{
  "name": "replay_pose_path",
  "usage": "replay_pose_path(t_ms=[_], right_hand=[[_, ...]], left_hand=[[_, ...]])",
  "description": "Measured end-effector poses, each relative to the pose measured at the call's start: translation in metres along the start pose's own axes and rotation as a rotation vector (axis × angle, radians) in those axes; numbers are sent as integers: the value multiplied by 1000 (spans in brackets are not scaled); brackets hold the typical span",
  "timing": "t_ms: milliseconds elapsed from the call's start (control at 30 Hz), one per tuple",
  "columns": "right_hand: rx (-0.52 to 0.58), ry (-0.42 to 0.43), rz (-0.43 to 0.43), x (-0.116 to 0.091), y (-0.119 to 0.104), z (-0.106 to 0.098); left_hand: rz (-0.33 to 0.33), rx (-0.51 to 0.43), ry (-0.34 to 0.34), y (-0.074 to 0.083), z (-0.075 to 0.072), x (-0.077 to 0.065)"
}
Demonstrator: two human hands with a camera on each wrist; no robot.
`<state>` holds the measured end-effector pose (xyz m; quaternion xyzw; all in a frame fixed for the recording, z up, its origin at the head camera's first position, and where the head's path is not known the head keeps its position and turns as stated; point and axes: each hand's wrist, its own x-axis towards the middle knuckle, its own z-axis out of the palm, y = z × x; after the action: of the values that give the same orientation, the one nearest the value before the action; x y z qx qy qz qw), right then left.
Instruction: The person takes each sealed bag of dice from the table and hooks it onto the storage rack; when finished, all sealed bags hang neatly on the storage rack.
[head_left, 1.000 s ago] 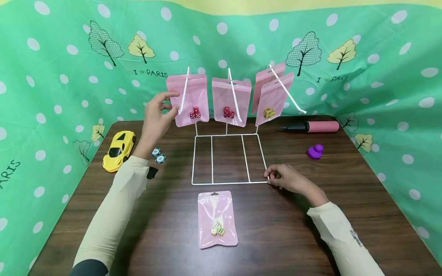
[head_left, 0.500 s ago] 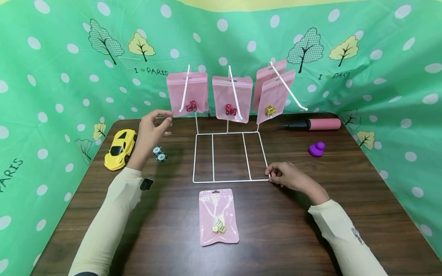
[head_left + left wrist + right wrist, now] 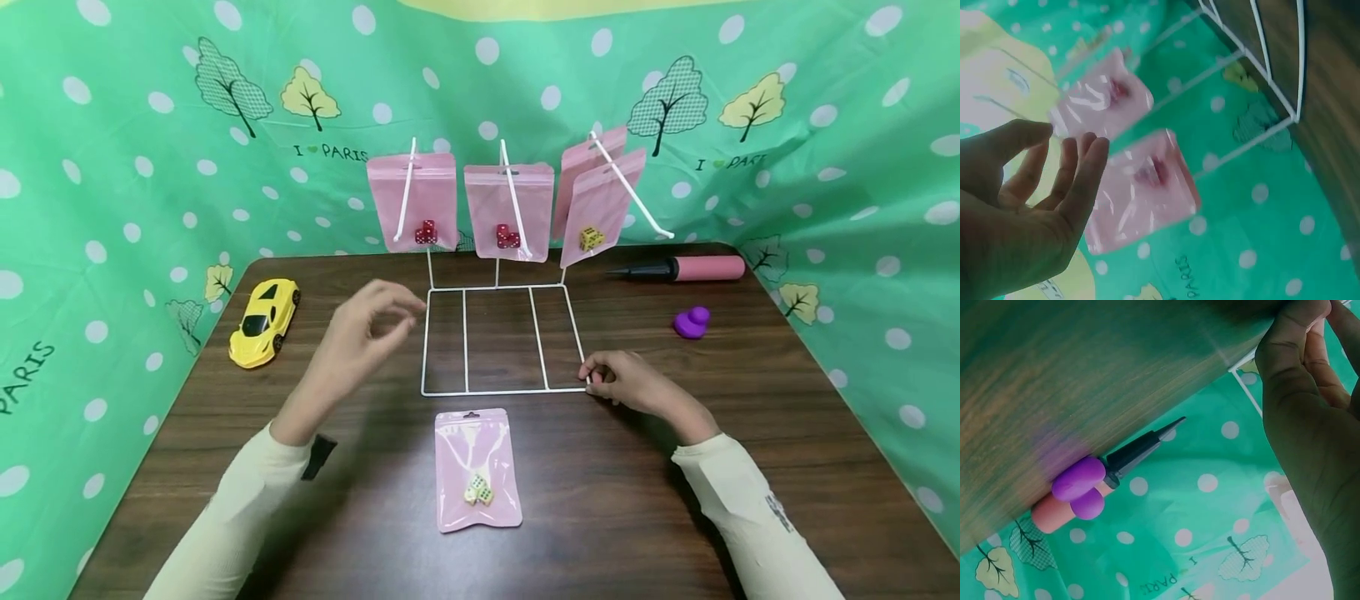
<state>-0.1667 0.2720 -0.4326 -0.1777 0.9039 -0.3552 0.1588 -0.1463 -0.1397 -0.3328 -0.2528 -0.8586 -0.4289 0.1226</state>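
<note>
My left hand, empty with fingers loosely bent, hovers over the table just left of a white wire display rack. At the rack's front right corner my right hand pinches the wire. From the left hook hangs a pink zip bag with red dice; the middle pink bag also has red dice. Two pink bags hang on the right hook, the front bag showing yellow dice. Flat on the table before the rack lies another pink bag with pale dice.
A yellow toy car stands on the left side of the table. At the back right lies a pink and black hand pump, with a purple rubber duck nearer. A green dotted cloth surrounds the table.
My left hand has let go of the left hanging bag and moved down and toward the right, covering the poker chips. The right hand stays on the rack's corner.
</note>
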Motion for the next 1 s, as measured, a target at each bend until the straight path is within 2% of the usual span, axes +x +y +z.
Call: replay_pose_path(t_ms=[167,300,467,633,733,867,933,1000], right_hand=[[3,1,3,0,-2,0],[1,-1,5,0,-3,0],[3,3,-7,-1,-3,-1],[4,11,-18,-3,-3,-2],[1,12,-20,-4,-2,-2],[0,6,-22,-3,-2,-2],[1,4,-23,-3,-2,-1],[-2,12,-22,-3,-2,0]], left_hand=[[45,8,-122,4,12,-36],[35,6,-185,0,19,-66],[-48,-9,-255,-6,22,-95],[-144,0,-347,-8,26,-113],[-202,-8,-363,-6,31,-120],[-289,-30,-335,-4,43,-130],[-324,-18,-316,-5,50,-134],[-328,27,-293,-7,58,-137]])
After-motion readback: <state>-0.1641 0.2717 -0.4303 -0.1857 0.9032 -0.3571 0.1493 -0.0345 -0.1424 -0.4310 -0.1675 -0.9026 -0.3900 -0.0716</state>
